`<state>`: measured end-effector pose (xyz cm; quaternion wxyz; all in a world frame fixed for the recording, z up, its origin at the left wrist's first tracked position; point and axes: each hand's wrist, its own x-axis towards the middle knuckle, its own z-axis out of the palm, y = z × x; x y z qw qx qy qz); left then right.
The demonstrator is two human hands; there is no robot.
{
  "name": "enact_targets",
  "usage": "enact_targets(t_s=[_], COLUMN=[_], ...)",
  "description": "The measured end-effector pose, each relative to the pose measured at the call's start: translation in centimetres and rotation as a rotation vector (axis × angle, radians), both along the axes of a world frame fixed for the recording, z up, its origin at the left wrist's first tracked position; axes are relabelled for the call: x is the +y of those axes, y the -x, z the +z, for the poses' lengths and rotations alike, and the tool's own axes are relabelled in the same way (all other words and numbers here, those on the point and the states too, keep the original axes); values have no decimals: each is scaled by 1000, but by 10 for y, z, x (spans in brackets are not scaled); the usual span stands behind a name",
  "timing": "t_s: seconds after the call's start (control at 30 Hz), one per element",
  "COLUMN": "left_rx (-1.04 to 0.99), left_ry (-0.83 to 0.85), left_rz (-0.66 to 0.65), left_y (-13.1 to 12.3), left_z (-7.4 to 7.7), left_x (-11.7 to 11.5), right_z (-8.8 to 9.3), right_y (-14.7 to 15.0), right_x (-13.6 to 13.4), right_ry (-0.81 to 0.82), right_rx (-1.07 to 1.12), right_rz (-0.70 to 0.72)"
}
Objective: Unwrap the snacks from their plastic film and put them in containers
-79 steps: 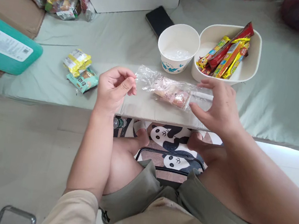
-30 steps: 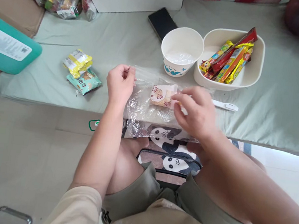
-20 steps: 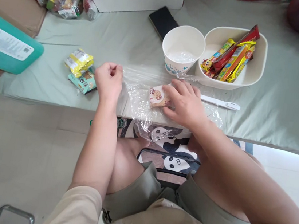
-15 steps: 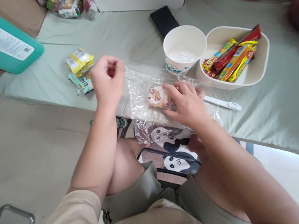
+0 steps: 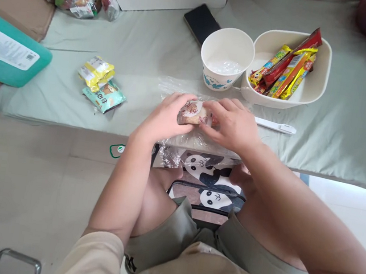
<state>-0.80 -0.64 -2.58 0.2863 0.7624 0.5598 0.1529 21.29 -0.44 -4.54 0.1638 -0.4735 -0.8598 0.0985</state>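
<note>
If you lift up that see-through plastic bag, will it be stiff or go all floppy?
Probably floppy: the clear plastic bag is crinkled and droops over the table edge. It is see-through thin, so likely light. Its shiny film may slide as the left hand and right hand grip the snack packet.

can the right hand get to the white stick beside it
Probably yes: the white stick lies uncovered just beside the right hand, nothing between them, though that hand holds the snack packet.

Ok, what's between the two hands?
A small snack packet, gripped from both sides by the left hand and right hand, over clear plastic film; the head view shows it.
</note>
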Motion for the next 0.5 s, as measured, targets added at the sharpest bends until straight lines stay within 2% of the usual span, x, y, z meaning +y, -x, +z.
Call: enact_targets(t_s=[0.3, 0.5], left_rx=[-19, -28], left_ry=[13, 27], left_rz=[61, 68], left_y=[2, 5], left_z=[-17, -20], left_x=[6, 7], right_z=[2, 5], right_y=[0, -8], right_x=[6, 13], right_ry=[17, 35], right_rx=[74, 289], right_rz=[-95, -130])
